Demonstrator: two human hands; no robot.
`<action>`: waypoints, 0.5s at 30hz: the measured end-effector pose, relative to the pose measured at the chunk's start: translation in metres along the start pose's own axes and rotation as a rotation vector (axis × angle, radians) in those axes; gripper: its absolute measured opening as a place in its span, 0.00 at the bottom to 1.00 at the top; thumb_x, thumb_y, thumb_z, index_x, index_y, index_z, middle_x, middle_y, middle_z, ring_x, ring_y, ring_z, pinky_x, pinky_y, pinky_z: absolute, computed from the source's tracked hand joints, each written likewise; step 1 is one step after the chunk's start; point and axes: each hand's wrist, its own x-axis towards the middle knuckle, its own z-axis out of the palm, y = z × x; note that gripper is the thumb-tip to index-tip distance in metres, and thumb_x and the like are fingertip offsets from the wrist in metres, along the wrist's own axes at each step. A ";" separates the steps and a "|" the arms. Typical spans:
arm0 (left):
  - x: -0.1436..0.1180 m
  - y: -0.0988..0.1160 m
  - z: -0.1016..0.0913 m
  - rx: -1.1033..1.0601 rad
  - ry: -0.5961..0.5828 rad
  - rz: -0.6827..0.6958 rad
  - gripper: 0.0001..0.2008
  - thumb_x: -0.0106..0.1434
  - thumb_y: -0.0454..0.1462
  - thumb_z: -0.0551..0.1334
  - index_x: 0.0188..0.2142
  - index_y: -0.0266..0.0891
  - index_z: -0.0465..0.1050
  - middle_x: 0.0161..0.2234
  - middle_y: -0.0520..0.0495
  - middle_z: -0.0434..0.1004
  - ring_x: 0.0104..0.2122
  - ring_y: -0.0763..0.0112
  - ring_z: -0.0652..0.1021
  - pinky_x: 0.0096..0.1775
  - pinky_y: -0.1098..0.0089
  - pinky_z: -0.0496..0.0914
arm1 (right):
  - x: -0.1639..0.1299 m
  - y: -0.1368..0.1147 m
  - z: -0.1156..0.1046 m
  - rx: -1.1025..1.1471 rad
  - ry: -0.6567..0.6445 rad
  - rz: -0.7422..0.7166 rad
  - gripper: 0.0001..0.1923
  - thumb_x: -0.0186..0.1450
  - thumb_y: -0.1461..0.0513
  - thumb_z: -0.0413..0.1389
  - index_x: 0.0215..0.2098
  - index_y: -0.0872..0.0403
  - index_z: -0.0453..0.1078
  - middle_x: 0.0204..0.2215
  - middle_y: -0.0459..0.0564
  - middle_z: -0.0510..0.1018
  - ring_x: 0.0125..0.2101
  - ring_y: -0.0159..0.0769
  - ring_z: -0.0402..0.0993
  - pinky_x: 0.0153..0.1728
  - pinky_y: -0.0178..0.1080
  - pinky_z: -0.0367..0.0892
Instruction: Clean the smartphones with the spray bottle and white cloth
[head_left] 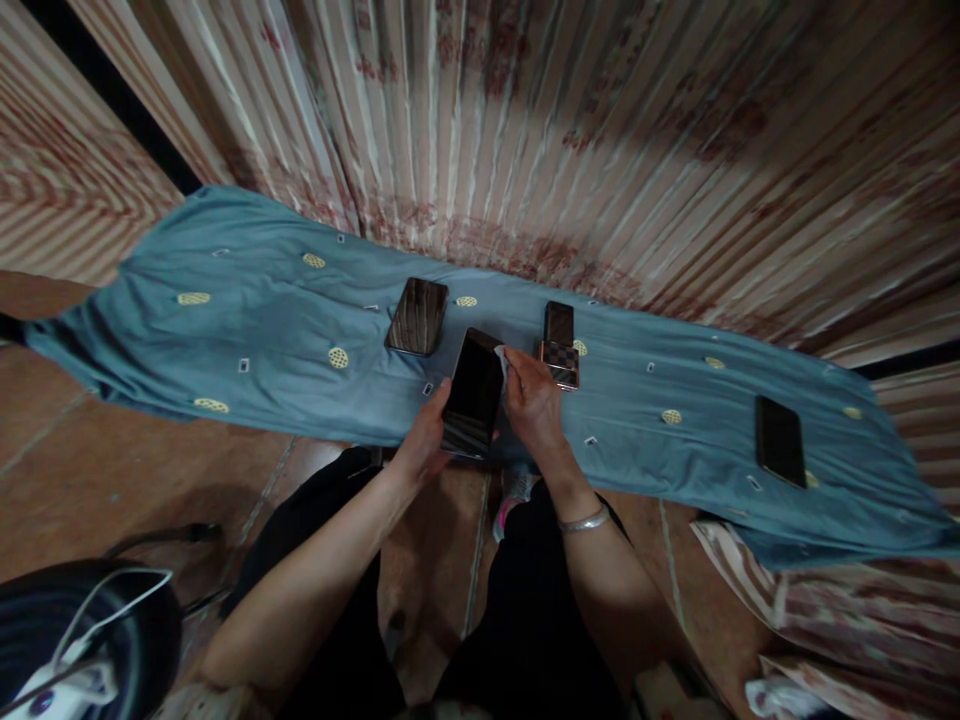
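My left hand [427, 437] grips a black tablet [472, 395] by its lower left edge, the dark glossy screen facing up. At the tablet's upper right edge, my right hand [531, 395] pinches a small pale cloth or wipe [501, 354] between thumb and fingers. The tablet is held over the near edge of a blue cloth-covered table [285, 330]. Just beyond it to the left lies another dark tablet [418, 317]. To the right of my right hand is a small phone-like device [559, 324], touching a checkered item [561, 364].
A black phone [781, 441] lies near the table's right end. Pleated patterned curtains [480, 130] hang behind the table. On the floor at lower left stands a black round object [90, 625] with a white cable and a white plug-like item on it.
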 end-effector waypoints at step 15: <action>0.000 0.008 0.000 -0.058 -0.029 0.053 0.23 0.74 0.43 0.47 0.54 0.34 0.73 0.40 0.41 0.84 0.40 0.60 0.83 0.46 0.57 0.78 | -0.006 -0.010 0.003 0.023 -0.031 -0.034 0.19 0.72 0.65 0.44 0.54 0.54 0.73 0.47 0.54 0.82 0.48 0.40 0.77 0.53 0.47 0.71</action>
